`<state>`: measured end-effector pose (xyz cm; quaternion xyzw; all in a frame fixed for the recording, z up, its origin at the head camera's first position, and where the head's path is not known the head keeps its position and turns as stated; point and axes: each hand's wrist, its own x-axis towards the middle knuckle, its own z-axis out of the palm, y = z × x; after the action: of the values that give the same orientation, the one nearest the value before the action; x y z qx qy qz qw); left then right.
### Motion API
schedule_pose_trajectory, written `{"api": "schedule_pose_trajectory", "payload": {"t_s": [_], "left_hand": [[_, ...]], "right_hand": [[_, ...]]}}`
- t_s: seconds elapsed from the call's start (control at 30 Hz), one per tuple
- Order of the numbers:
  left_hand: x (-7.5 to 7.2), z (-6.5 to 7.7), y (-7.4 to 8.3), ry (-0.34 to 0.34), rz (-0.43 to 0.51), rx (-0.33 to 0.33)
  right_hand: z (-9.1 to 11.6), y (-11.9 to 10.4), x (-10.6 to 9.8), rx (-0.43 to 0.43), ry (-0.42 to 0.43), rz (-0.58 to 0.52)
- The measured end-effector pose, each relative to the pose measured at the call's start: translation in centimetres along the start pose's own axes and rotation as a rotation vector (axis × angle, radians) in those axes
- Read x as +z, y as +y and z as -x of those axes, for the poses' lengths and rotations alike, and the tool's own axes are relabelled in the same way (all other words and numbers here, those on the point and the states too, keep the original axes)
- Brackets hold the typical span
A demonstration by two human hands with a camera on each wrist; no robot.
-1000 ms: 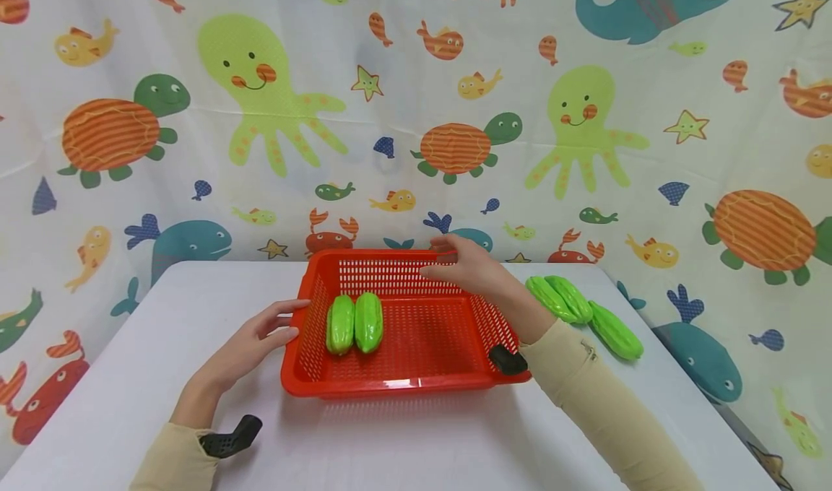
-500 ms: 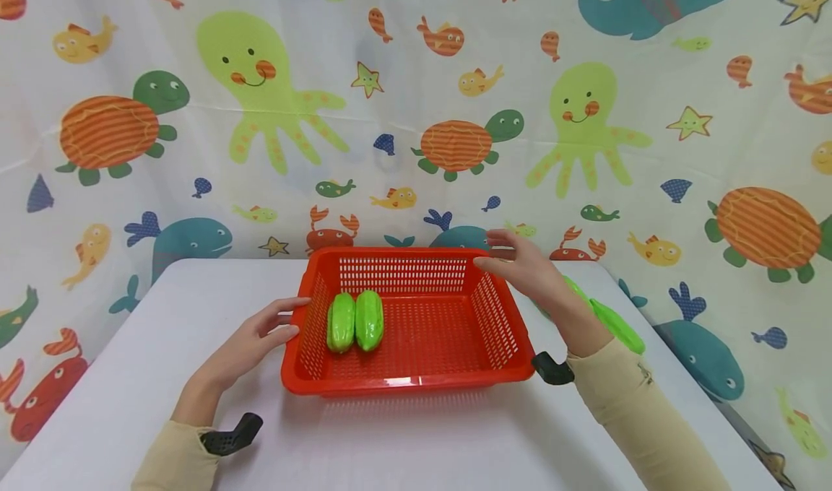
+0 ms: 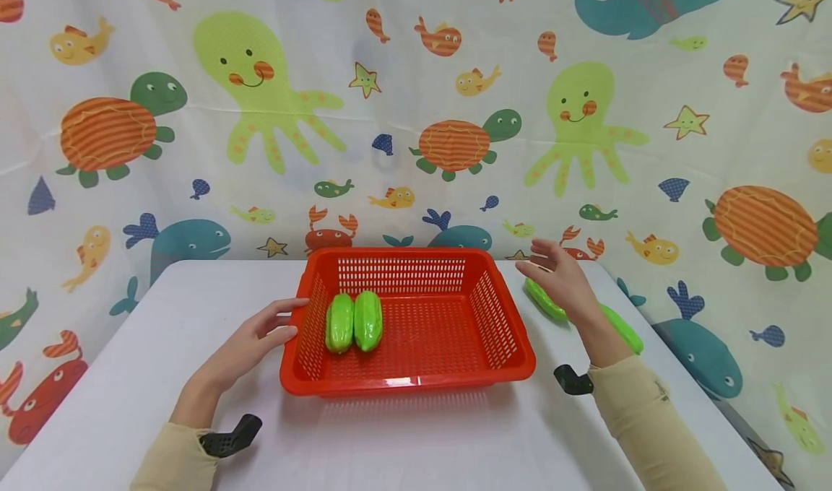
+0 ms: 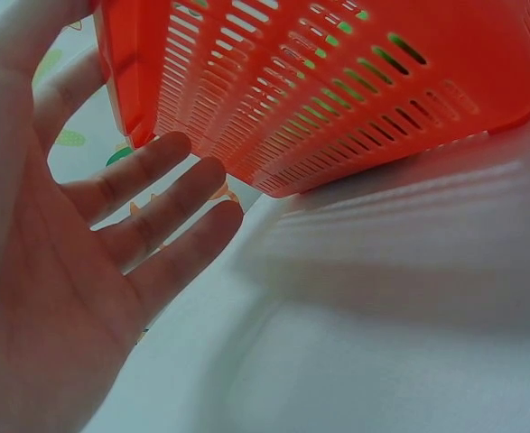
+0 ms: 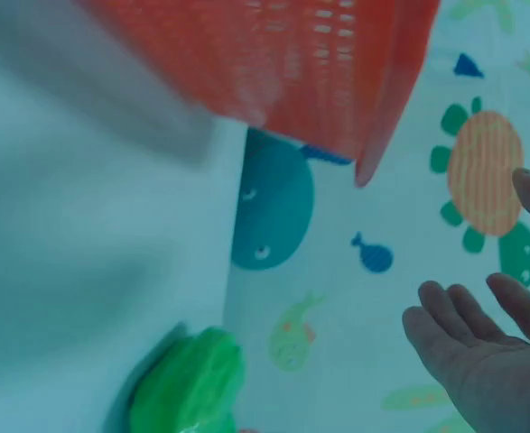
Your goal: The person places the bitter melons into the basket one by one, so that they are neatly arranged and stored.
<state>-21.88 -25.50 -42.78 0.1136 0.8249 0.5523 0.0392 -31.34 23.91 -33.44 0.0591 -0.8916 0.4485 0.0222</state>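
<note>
A red slotted plastic basket [image 3: 477,388] stands mid-table. Two glossy green ridged vegetables, like bitter melons [image 3: 368,321], lie side by side at its left end. My left hand [image 3: 250,343] is at the basket's left rim, fingertips at the edge; in the left wrist view its fingers [image 4: 188,248] spread loosely by the slotted wall. To the right of the basket, my right hand [image 3: 562,281] hovers with loosely bent fingers and holds nothing. Beneath and behind it lie more green vegetables [image 3: 544,300], partly hidden by the hand and wrist. The right wrist view shows one vegetable [image 5: 188,383] below the hand.
A white table [image 3: 214,281] carries everything. Behind and on both sides hangs a white curtain [image 3: 403,65] printed with sea animals. A black wrist device [image 3: 230,437] sits on the left wrist, and another [image 3: 573,380] on the right.
My right hand has moved from above the basket's back rim to the right, out over the loose green vegetables. My left hand and the basket have stayed in place.
</note>
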Motion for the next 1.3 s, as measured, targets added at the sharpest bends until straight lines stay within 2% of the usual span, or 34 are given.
{"api": "schedule_pose_trajectory", "payload": {"t_s": [0.3, 0.53, 0.7, 1.0, 1.3], "left_hand": [[0.0, 0.0, 0.0, 0.003, 0.001, 0.007], [0.1, -0.1, -0.2, 0.000, 0.003, 0.011], [0.1, -0.1, -0.1, 0.003, 0.000, 0.010], [0.1, 0.0, 0.0, 0.005, 0.003, 0.008], [0.1, -0.1, 0.0, 0.007, -0.003, 0.004]], "right_hand": [[0.0, 3.7, -1.8, 0.098, 0.057, 0.079], [0.8, 7.4, -3.9, 0.107, 0.087, 0.212], [1.4, 9.7, -5.4, 0.123, 0.081, 0.261], [2.1, 12.6, -7.2, 0.114, -0.002, 0.412], [2.9, 14.3, -8.1, 0.155, -0.130, 0.442]]}}
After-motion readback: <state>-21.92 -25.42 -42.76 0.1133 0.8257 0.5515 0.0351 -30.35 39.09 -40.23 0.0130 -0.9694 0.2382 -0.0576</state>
